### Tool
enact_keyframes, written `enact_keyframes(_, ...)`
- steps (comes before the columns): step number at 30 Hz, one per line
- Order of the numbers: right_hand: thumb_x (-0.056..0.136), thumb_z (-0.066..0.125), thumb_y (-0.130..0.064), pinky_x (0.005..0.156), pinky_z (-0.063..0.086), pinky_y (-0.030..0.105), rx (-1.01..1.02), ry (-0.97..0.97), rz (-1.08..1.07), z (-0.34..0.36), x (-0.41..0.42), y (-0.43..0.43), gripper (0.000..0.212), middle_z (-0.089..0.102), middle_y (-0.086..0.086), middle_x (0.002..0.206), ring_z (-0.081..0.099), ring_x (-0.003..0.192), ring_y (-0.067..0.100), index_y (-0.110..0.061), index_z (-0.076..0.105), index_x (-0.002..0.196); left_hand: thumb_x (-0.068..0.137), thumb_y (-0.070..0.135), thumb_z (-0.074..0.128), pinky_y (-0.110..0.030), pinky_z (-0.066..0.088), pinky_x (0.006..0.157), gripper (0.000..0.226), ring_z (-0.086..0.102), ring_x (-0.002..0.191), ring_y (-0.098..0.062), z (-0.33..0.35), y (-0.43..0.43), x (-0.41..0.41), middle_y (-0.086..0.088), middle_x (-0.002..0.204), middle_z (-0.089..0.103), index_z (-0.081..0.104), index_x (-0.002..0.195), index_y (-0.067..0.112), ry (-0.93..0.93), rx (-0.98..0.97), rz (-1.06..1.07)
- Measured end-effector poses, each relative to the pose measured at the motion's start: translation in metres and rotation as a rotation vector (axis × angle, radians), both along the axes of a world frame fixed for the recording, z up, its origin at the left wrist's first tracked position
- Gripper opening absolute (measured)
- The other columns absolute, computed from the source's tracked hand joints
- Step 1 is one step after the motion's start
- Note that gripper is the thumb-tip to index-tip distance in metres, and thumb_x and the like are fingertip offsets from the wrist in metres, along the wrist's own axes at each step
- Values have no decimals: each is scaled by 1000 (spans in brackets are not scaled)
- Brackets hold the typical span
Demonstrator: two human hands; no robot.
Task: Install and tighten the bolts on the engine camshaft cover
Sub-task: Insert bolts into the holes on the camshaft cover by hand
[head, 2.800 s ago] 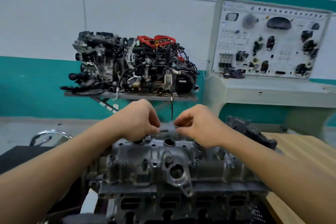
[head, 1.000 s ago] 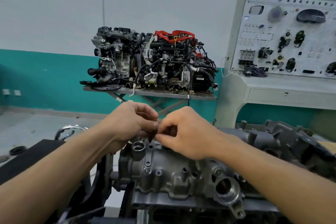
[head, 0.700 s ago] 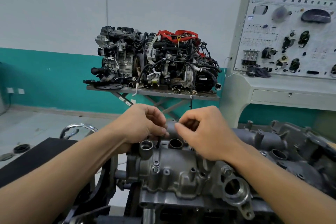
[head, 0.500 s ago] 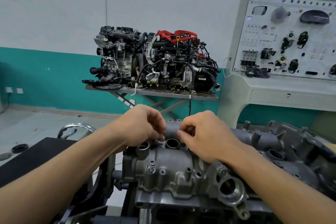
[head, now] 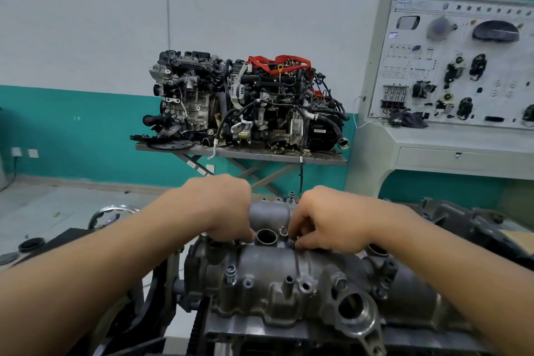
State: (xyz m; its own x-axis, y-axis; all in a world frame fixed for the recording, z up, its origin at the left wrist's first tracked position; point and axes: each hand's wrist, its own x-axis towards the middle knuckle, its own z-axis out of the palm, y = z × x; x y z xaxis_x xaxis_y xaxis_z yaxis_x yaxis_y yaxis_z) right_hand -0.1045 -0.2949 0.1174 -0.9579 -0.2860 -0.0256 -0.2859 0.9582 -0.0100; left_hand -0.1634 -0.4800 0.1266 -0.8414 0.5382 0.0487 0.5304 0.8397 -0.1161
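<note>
A white wall (head: 86,37) with teal bands fills the background. Against it on the right stands a pale training board (head: 433,72) carrying dark car parts. Left of the board, an assembled engine (head: 245,101) with red hoses on top sits on a grey surface (head: 323,159) with crossed legs.

In the foreground lies the grey cast camshaft cover (head: 289,277), stretching from lower centre toward the right, below and in front of the person. A black cast part (head: 462,220) sits just behind its right end.

Both bare forearms reach in from the bottom corners, and the two hands meet at the far top edge of the cover, close together but apart. The left hand (head: 222,208) is curled knuckles-up with its fingertips down on the cover; they are hidden, so whether it holds anything cannot be told. The right hand (head: 326,220) is curled, with thumb and forefinger pinching a small dark bolt (head: 292,244) against the cover's top.

Between the hands is an open round bore (head: 265,237). On the near flange, a seated bolt head (head: 231,271) shows.
</note>
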Motion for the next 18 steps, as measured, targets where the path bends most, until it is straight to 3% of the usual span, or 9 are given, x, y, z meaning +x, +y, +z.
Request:
enact_keyframes(2,92,65,-33,71,55,33,113,-23,-7,3,-1,-5,14,63,-11,73,60,70,13,-23,75,95,86,49,69,-33,46,68,35,56,79,-26,-6,4,4,-1,91,62,52,87,18,30,-40,4)
enact_keyframes(3,93,62,-38,66,53,34,170,-12,-15,3,-2,-8,22,60,-9,68,58,66,15,-21,71,83,87,42,69,-34,47,69,29,56,81,-27,-7,5,5,-2,94,62,53,93,18,45,-43,1)
enact_keyframes(6,100,43,-52,57,41,33,180,26,-55,4,-4,-11,53,53,-1,61,52,58,17,-16,55,63,85,17,67,-36,49,67,13,57,75,-26,-7,5,6,-2,82,58,54,84,17,26,-22,-30)
enact_keyframes(8,103,39,-47,62,41,33,69,49,-49,7,-4,-8,50,55,-2,66,52,62,14,-17,57,68,84,10,62,-38,56,77,13,63,83,-28,-3,2,5,-6,89,66,68,92,17,-69,7,-69)
enact_keyframes(10,99,51,-40,68,47,32,13,40,-23,11,-2,-4,31,63,-7,77,58,70,10,-19,69,85,84,13,65,-35,56,84,22,66,94,-27,2,-2,5,-8,101,73,77,102,19,-141,25,-86)
enact_keyframes(13,90,66,-31,70,52,26,58,-33,42,11,0,-1,15,70,-11,84,62,74,6,-22,75,99,86,29,73,-33,55,83,15,67,96,-25,0,-3,2,-7,101,73,76,93,15,-122,57,-74)
enact_keyframes(16,92,65,-32,64,47,27,117,-20,70,7,-3,-2,15,66,-10,74,60,68,9,-22,73,84,86,29,75,-33,54,77,17,65,91,-28,-6,2,1,-8,96,71,64,81,16,-51,49,-62)
enact_keyframes(18,95,59,-44,56,41,28,156,21,57,6,-6,-3,37,59,-7,60,55,58,11,-22,63,65,86,15,70,-30,55,74,5,67,88,-26,-5,4,1,-7,95,73,72,89,18,-56,45,-92)
